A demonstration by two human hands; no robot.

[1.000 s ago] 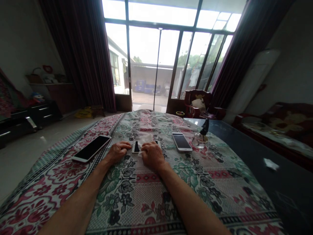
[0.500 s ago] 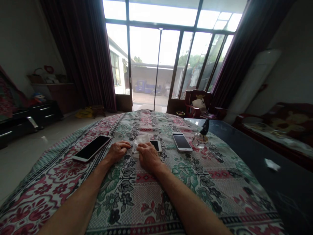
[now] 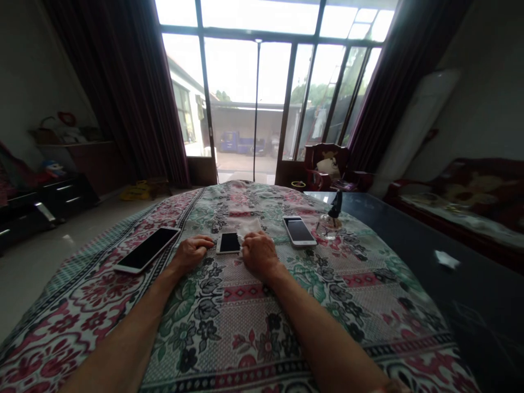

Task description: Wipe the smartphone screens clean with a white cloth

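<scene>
A white phone with a black screen [image 3: 228, 243] lies crosswise on the patterned tablecloth between my hands. My right hand [image 3: 260, 254] is closed on a white tissue [image 3: 250, 226] and presses it over the phone's right end, hiding that part. My left hand [image 3: 192, 252] rests on the cloth with fingers curled in, its fingertips at the phone's left edge; whether they touch it I cannot tell. Left of that hand lies a larger white phone [image 3: 148, 249], screen up. Another white phone [image 3: 299, 231] lies face up to the right of my right hand.
A clear spray bottle with a black nozzle [image 3: 331, 218] stands beyond the right phone. The floral tablecloth [image 3: 245, 322] covers the round table. A dark table [image 3: 426, 245] adjoins on the right, with a crumpled white paper [image 3: 447, 260] on it. Glass doors [image 3: 245, 109] stand ahead.
My right hand has slid the tissue rightward along the middle phone, uncovering the left part of its screen. My left hand stays at the phone's left end. The camera view has shifted slightly.
</scene>
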